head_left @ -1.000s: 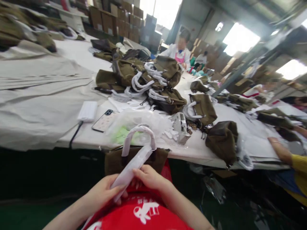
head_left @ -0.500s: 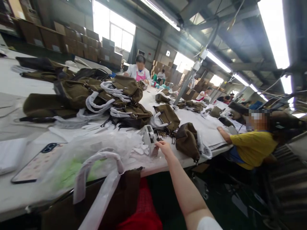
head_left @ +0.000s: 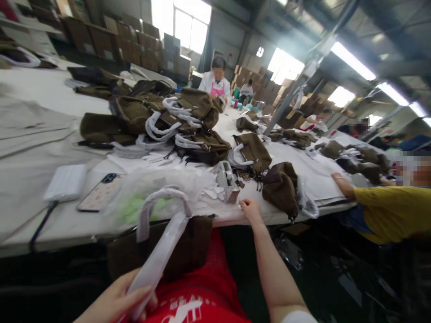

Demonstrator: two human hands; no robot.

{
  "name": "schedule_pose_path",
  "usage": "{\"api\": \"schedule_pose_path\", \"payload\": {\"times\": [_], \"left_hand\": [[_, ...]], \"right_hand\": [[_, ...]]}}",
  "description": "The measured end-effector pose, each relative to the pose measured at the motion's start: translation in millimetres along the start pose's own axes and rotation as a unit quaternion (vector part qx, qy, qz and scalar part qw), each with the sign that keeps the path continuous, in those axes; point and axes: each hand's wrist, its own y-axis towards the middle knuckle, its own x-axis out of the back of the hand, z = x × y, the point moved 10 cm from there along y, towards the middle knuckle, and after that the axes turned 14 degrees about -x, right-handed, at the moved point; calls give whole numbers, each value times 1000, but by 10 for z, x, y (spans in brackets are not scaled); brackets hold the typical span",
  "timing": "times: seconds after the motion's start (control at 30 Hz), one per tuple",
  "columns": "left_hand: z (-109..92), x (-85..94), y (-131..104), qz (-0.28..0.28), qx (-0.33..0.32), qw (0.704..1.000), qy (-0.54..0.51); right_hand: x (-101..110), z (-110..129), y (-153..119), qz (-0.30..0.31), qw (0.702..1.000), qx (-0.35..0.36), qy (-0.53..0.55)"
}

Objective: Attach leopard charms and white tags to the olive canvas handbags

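A dark olive handbag (head_left: 158,246) rests against the table's front edge, near my lap. Its handle (head_left: 164,244) is wrapped in white protective film and loops upward. My left hand (head_left: 134,294) is closed around the lower end of this wrapped handle. Beside the tape dispenser (head_left: 226,181), my right hand (head_left: 252,211) is pinched, with a small pale piece of tape (head_left: 240,204) at its fingertips. The hand and dispenser are apart. White paper-like cutouts (head_left: 212,190) lie scattered left of the dispenser.
Olive handbags (head_left: 198,107) with wrapped handles are piled across the table. A phone (head_left: 101,193), a white power bank (head_left: 65,183) and a clear plastic bag (head_left: 131,204) lie at left. One bag (head_left: 280,188) stands to my right, near a co-worker's yellow sleeve (head_left: 387,211).
My right hand has moved away from the dispenser, toward the table's front edge. My left hand has come into view, gripping the wrapped handle. The view has turned left and down.
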Motion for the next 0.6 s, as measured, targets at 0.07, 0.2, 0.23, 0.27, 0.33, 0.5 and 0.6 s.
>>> {"api": "schedule_pose_path", "payload": {"times": [0.07,0.2,0.23,0.27,0.33,0.5,0.6], "left_hand": [[42,-55,-11,1,6,1000,-20],[-1,-129,-40,5,5,999,-39],[-31,-144,-46,7,0,999,-38],[-61,-162,-54,12,-7,999,-35],[-105,-179,-76,16,-18,999,-30],[-124,-110,-124,3,-34,999,-18],[-171,-48,-106,-11,-68,998,-5]], "right_hand": [[-216,35,-240,59,998,5,14],[-1041,307,-1225,326,938,7,114],[-1241,358,-1514,382,918,-2,110],[-1423,397,-1784,430,897,-9,99],[-1714,441,-2194,493,867,-14,73],[-2088,334,-2414,502,865,-6,-4],[-2161,210,-2359,487,872,-10,-37]]}}
